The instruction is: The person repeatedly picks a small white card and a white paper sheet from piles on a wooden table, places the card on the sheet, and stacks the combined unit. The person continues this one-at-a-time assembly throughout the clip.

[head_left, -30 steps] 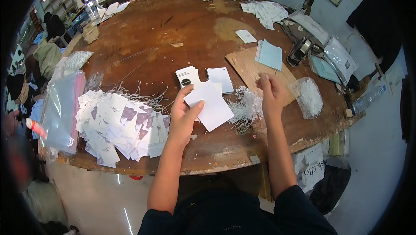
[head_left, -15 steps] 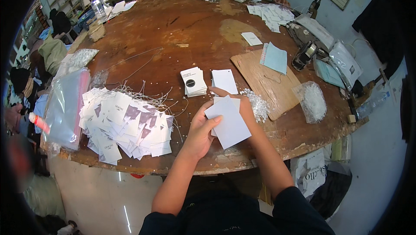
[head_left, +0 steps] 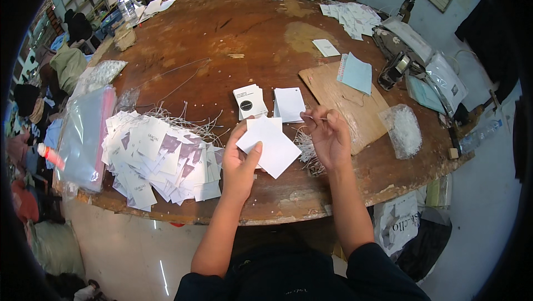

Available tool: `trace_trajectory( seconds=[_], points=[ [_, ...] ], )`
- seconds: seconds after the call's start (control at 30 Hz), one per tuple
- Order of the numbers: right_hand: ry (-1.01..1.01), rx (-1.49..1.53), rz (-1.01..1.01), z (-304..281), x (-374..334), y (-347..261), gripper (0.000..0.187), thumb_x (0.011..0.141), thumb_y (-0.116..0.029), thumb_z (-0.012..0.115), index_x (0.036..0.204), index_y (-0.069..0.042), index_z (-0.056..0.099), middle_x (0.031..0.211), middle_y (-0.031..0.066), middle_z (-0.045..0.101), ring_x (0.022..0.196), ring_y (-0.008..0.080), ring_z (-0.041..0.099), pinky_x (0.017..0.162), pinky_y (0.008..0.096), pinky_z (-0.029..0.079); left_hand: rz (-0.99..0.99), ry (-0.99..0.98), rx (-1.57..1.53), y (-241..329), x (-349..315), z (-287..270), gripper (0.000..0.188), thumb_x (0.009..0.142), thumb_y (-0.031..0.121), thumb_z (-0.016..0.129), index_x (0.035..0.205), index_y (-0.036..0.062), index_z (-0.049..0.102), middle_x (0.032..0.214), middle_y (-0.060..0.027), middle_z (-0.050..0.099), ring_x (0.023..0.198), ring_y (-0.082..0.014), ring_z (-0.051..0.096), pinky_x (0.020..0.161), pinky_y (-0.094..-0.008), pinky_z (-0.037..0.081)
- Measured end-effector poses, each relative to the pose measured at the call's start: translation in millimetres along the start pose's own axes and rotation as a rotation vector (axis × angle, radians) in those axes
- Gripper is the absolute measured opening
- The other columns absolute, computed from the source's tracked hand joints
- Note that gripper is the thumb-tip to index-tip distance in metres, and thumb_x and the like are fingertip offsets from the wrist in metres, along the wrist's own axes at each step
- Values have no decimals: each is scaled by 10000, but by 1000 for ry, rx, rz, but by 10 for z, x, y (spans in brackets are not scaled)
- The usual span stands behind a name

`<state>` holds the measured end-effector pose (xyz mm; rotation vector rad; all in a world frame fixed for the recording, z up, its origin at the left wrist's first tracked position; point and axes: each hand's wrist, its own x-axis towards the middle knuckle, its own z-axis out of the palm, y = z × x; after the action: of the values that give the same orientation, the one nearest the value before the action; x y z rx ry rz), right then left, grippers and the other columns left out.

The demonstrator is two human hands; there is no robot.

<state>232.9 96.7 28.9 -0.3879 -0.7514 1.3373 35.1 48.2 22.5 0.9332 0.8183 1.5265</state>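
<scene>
My left hand is closed on two white cards, fanned so that one lies askew over the other, with the thumb across the front. To the right, my right hand is raised beside a pile of white tag strings, partly covering it. Its fingertips are pinched on a thin white string, of which only a short bit shows. Just beyond the cards stand a stack of printed cards with a black round mark and a stack of plain white cards, each with a small hole.
At left lies a heap of strung tags beside clear plastic bags. A wooden board carries a light-blue paper; a bag of white pieces is right of it. Across the table, another person's hands work near more cards.
My right hand has left the cards and moved right, over the string pile, now pinching a string. My left hand has shifted slightly left with the cards. The other person's hands have come together.
</scene>
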Motion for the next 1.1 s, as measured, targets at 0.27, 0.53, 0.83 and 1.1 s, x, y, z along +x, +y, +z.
trace_trajectory(
  seconds=[0.27,0.53,0.83,1.1],
  points=[
    [-153,-724,78,335,-251,99,117,948,-42,635,1050,14,645,849,83,678,796,115,647,718,236,512,89,17,202,-149,-46,-35,420,928,23,627,1323,-28,496,1295,-106,547,1131,-165,575,934,-312,494],
    [-116,-922,-47,350,-270,204,110,949,-62,649,1023,18,636,914,98,725,837,131,685,712,270,537,100,4,279,-167,-57,-51,405,911,0,621,1297,-38,506,1272,-123,544,1143,-185,562,954,-320,485],
    [-156,-1135,-285,375,-268,192,72,912,-33,662,931,14,612,843,110,634,673,198,610,615,302,485,137,-47,325,-207,-71,-49,419,899,5,634,1296,-46,510,1267,-137,555,1130,-193,574,927,-323,501],
    [-197,-1269,-366,383,-274,217,48,921,-17,618,948,7,586,846,153,596,671,287,593,610,337,481,294,-97,596,-205,-105,-12,408,863,12,654,1260,-12,565,1160,-178,649,1014,-254,661,892,-330,523]
  ],
)
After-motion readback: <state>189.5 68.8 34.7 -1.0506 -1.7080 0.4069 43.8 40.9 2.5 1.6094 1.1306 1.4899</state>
